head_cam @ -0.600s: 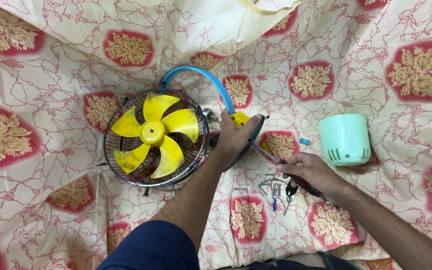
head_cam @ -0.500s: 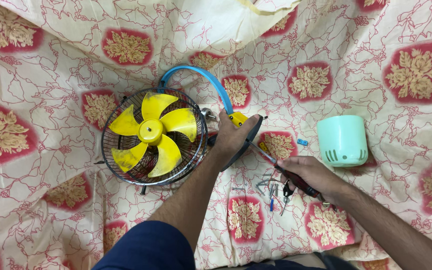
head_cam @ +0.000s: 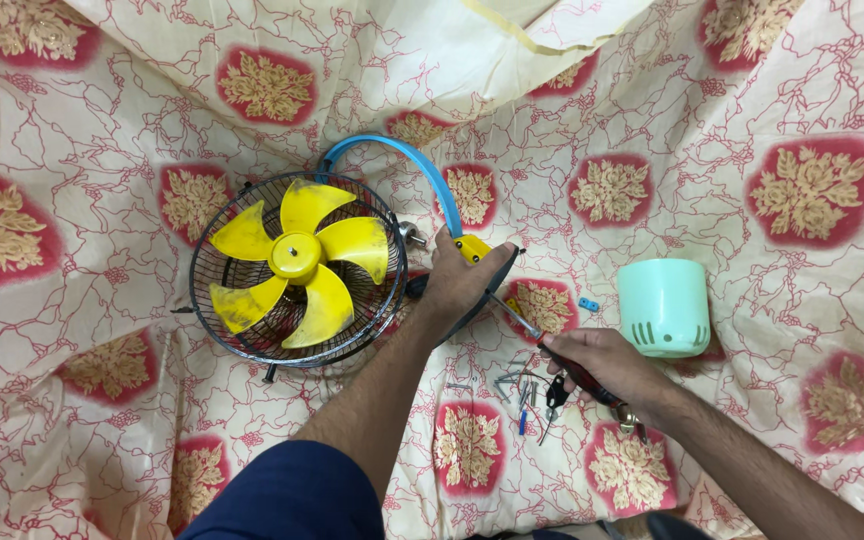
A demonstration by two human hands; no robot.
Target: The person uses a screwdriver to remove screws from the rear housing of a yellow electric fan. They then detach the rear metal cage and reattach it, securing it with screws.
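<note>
left hand (head_cam: pixel 462 285) clamps dark fan base (head_cam: pixel 492 290), mostly hidden | right hand (head_cam: pixel 602 362) grips screwdriver (head_cam: pixel 527 325), tip hidden at base | yellow fan (head_cam: pixel 297 262) left of base | screws (head_cam: pixel 522 385) below, indistinct

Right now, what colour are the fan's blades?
Yellow: the plastic fan blades inside the dark wire cage, seen clearly in the head view.

There is one table fan (head_cam: pixel 297 270) with five yellow blades (head_cam: pixel 297 262) and one blue curved stand (head_cam: pixel 402 165), one screwdriver (head_cam: pixel 552 350), one mint-green motor cover (head_cam: pixel 664 307), one small blue clip (head_cam: pixel 588 303), one scatter of loose screws (head_cam: pixel 517 385), one patterned sheet (head_cam: pixel 102 120), and two hands, left (head_cam: pixel 462 285) and right (head_cam: pixel 602 362).
</note>
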